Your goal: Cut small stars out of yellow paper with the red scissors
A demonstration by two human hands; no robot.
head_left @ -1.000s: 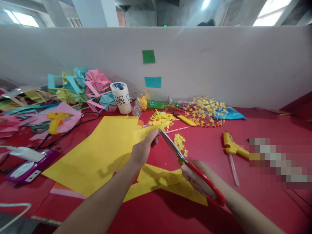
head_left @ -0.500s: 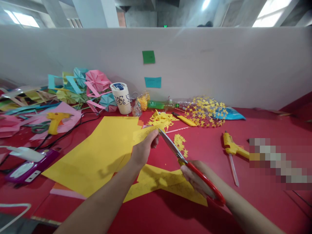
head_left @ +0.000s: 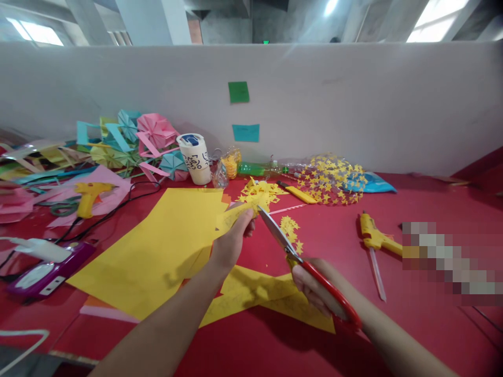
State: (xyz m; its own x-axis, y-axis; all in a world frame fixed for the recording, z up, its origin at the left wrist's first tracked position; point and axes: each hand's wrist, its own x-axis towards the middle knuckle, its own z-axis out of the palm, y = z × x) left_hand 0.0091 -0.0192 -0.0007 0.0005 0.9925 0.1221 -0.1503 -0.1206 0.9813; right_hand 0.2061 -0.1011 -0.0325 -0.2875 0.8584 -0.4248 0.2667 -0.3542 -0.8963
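Pinched in my left hand [head_left: 234, 238] is a strip of yellow paper [head_left: 230, 217] with faint drawn marks. My right hand [head_left: 314, 285] grips a pair of red-handled scissors [head_left: 281, 233], whose blades point up and left, their tips at the strip's edge by my left fingers. The blades look nearly closed. Small cut yellow stars [head_left: 290, 228] lie just beyond the scissors. Behind the strip is a heap of yellow paper scraps [head_left: 261, 191]. Below my hands lie marked yellow paper strips [head_left: 271, 293], partly in my arms' shadow.
Large yellow sheets [head_left: 157, 241] cover the left of the red table. Beyond stand a white cup [head_left: 195, 159] and folded paper decorations [head_left: 157, 131]. A yellow utility knife [head_left: 301, 194] lies near a star-covered plastic bottle [head_left: 332, 180]. Glue guns [head_left: 371, 233] [head_left: 89, 198] and a purple power strip [head_left: 51, 269] flank the work area.
The paper strip in my left hand has tilted and shifted slightly at the scissor tips. Both hands stay in nearly the same place.
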